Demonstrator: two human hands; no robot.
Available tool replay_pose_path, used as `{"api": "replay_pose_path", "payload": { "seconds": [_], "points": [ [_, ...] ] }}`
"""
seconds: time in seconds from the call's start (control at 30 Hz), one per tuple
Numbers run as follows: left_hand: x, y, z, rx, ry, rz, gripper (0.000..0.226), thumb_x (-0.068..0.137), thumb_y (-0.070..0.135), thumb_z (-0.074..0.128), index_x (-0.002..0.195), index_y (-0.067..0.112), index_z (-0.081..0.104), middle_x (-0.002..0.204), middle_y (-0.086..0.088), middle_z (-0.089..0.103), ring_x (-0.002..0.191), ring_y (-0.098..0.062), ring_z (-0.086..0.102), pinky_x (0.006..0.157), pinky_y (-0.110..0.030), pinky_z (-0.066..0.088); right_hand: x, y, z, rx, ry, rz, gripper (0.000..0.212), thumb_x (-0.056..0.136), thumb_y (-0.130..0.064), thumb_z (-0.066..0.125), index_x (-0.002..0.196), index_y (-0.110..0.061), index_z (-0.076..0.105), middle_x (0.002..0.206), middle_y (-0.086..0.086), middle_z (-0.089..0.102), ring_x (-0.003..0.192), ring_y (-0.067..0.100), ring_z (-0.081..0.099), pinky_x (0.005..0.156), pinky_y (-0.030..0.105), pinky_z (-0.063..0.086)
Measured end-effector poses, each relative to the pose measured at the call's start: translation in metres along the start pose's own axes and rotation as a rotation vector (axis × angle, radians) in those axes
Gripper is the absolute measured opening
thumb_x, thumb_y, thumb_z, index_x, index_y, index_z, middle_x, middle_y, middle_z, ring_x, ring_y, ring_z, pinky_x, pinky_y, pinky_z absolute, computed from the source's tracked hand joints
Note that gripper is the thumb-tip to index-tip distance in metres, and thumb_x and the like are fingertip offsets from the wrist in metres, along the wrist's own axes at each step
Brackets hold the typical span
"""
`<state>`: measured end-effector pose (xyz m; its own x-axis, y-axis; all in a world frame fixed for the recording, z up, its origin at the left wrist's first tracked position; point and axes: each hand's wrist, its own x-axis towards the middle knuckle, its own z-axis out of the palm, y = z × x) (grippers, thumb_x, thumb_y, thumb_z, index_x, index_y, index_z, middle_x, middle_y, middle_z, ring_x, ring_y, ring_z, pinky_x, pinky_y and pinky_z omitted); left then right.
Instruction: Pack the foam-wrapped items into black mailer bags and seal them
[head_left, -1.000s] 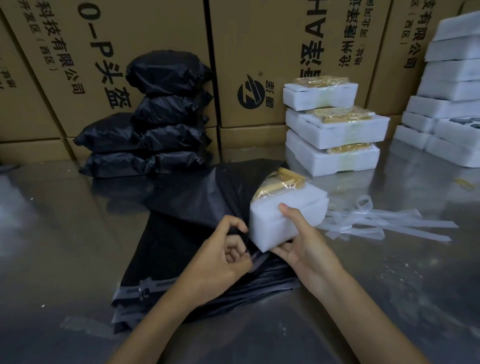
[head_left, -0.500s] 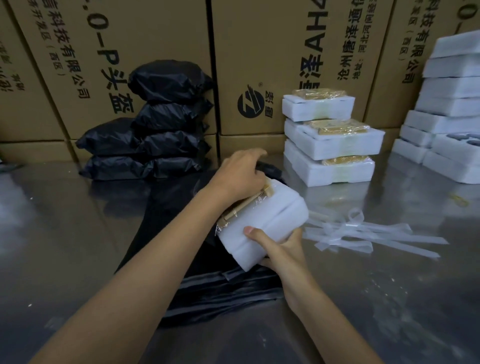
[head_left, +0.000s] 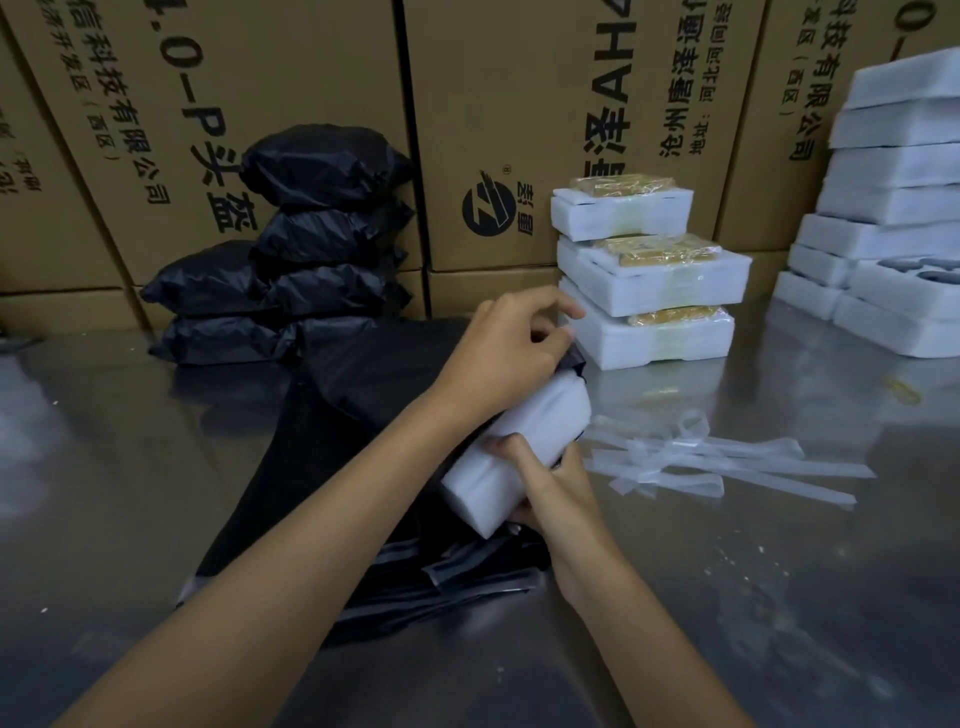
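Foam block is sitting tilted at centre, its far end going into the mouth of a black bag lying flat on the steel table. Right hand is gripping the block's near end, thumb curled over the top face and fingers wrapped underneath. Left hand is reaching across over the block's far end, fingers curled and pinching the black film of the bag's mouth; thumb and forefinger are closing on the film just beside the nearest foam tray.

More flat bags are lying under the block, grey seal strips showing at their near edge.

Far left: packed bags are stacked against the cartons, five or so, some only partly visible.

Far centre-right: three foam trays are stacked, each carrying a yellowish wrapped item on top; the stack is standing just right of the left hand.

Far right: foam stack, white, running out of frame.

Right of the block: clear peel strips are lying loose on the table, tangled, well apart from the trays.
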<state>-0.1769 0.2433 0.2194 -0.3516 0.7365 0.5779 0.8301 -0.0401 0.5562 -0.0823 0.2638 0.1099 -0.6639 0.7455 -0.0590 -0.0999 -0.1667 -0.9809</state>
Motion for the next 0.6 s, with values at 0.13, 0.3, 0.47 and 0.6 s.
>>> {"api": "replay_pose_path", "payload": {
  "seconds": [0.13, 0.3, 0.47, 0.6],
  "points": [
    [-0.041, -0.021, -0.001, 0.295, -0.029, 0.055, 0.04, 0.093, 0.035, 0.06, 0.133, 0.031, 0.056, 0.137, 0.015, 0.054, 0.133, -0.008, 0.041, 0.11, -0.031, 0.025, 0.002, -0.003, -0.006, 0.281, -0.061, 0.066, 0.058, 0.084, -0.047, 0.07, 0.134, -0.023, 0.054, 0.113, 0.003, 0.076, 0.1, 0.02, 0.074, 0.074, 0.034, 0.061],
    [-0.099, -0.057, -0.007, 0.31, 0.162, -0.095, 0.052, 0.092, 0.055, 0.051, 0.14, 0.036, 0.043, 0.161, 0.017, 0.015, 0.146, -0.006, 0.014, 0.111, -0.035, 0.015, 0.005, 0.002, -0.008, 0.399, -0.02, 0.16, 0.065, 0.082, -0.029, 0.078, 0.138, -0.014, 0.048, 0.121, 0.012, 0.071, 0.105, 0.024, 0.073, 0.086, 0.039, 0.061],
    [-0.128, -0.066, 0.003, 0.164, 0.063, -0.35, 0.053, 0.092, 0.047, 0.051, 0.139, 0.035, 0.032, 0.125, 0.016, 0.036, 0.106, -0.008, 0.05, 0.085, -0.03, 0.044, 0.007, 0.002, -0.01, 0.547, 0.0, 0.19, 0.066, 0.084, -0.028, 0.077, 0.141, -0.014, 0.047, 0.126, 0.011, 0.069, 0.109, 0.025, 0.071, 0.093, 0.04, 0.058],
    [-0.123, -0.064, 0.007, 0.127, 0.054, -0.388, 0.026, 0.096, 0.015, 0.047, 0.12, 0.026, 0.052, 0.071, 0.001, 0.061, 0.056, -0.009, 0.055, 0.056, -0.033, 0.046, 0.007, -0.003, -0.011, 0.539, 0.029, 0.175, 0.058, 0.084, -0.026, 0.077, 0.135, -0.012, 0.055, 0.123, 0.012, 0.071, 0.109, 0.027, 0.07, 0.096, 0.043, 0.057]
  ]
}}
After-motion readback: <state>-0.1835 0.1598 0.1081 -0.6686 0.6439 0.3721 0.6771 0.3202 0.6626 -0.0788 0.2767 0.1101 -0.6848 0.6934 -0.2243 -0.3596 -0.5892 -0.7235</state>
